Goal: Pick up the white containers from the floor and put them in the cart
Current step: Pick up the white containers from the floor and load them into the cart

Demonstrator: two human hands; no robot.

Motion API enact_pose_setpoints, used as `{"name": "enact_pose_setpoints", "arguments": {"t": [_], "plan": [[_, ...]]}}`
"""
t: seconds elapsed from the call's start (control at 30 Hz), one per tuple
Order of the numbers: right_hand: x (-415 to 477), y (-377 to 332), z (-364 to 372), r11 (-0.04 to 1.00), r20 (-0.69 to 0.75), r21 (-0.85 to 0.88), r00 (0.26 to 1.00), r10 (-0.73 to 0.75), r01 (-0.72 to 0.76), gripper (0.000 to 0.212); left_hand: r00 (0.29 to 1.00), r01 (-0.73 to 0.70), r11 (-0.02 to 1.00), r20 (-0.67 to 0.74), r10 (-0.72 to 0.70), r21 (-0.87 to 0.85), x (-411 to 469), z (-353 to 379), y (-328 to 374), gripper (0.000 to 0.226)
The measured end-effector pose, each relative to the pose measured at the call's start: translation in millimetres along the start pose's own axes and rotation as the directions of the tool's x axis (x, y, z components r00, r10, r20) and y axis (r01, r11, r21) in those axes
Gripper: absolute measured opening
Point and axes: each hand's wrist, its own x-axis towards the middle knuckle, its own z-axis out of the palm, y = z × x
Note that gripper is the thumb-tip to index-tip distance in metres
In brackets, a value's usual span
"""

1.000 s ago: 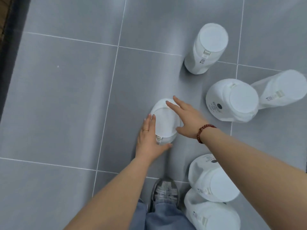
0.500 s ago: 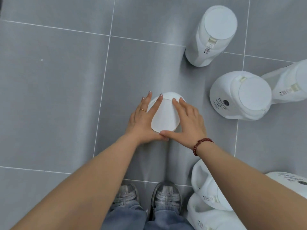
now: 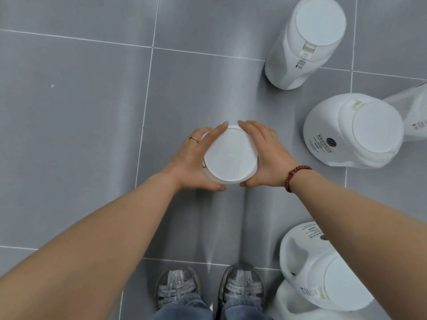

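A white container (image 3: 231,155) with a flat round lid is held between both hands in the middle of the view, above the grey floor. My left hand (image 3: 193,160), with a gold ring, grips its left side. My right hand (image 3: 265,155), with a red bead bracelet at the wrist, grips its right side. Several more white containers stand on the floor: a tall one (image 3: 305,40) at the upper right, a wide one (image 3: 353,130) at the right, another (image 3: 418,116) cut off by the right edge, and two (image 3: 323,271) at the lower right. No cart is in view.
The floor is grey tile (image 3: 69,135) with pale grout lines. My two grey sneakers (image 3: 210,289) and blue jeans show at the bottom edge, just left of the lower right containers.
Both hands closed round the middle container's sides. It now looks larger and nearer to the camera than before. The other containers kept their places.
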Motion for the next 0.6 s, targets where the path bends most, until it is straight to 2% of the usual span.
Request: {"name": "enact_pose_setpoints", "arguments": {"t": [0.3, 0.6], "plan": [[-28.2, -33.2, -25.2, 1.000, 0.001, 0.030, 1.000, -0.008, 0.008, 0.130, 0.999, -0.038, 0.996, 0.021, 0.037, 0.077, -22.8, -22.8, 27.4, 0.124], [-102.3, -172.4, -154.8, 0.993, -0.069, 0.109, 0.997, -0.045, 0.053, 0.128, 0.997, -0.072, 0.995, 0.028, 0.071, 0.063, -99.4, -161.1, 173.9, 0.121]]}}
